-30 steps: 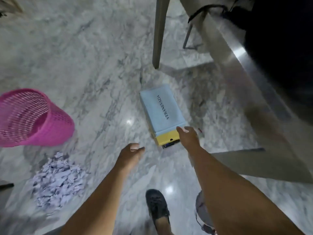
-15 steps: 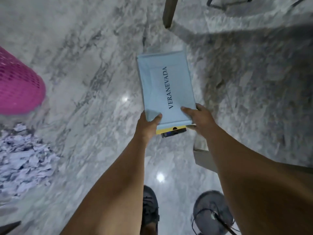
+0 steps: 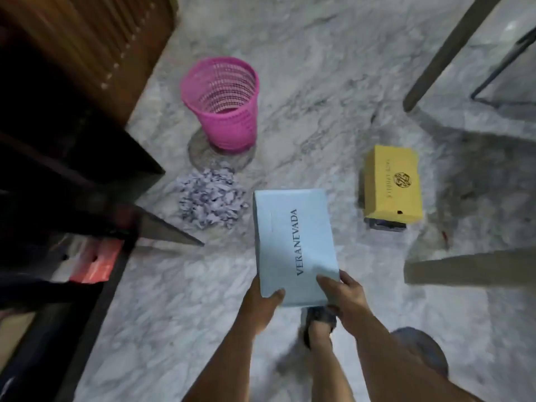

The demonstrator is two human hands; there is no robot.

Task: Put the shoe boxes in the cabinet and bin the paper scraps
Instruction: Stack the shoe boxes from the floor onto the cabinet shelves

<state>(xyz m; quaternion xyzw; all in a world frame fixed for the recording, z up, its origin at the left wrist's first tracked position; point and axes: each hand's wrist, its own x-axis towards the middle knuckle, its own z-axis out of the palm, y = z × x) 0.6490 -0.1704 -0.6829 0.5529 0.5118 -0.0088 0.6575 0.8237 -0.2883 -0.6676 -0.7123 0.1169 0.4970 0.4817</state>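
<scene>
Head view: left hand [image 3: 262, 304] and right hand [image 3: 343, 295] are both clamped on the near end of the light blue shoe box [image 3: 294, 245], held above the marble floor [image 3: 174, 300]. Beyond the left hand lie the paper scraps [image 3: 210, 203], then the pink bin [image 3: 222, 101]. Beyond the right hand sits 1 yellow shoe box [image 3: 391, 184]. Left of the left hand stands the dark cabinet [image 3: 58, 175].

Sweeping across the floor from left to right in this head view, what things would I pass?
Dark cabinet → paper scraps → pale blue shoe box, held by both hands → yellow shoe box → table leg.
</scene>
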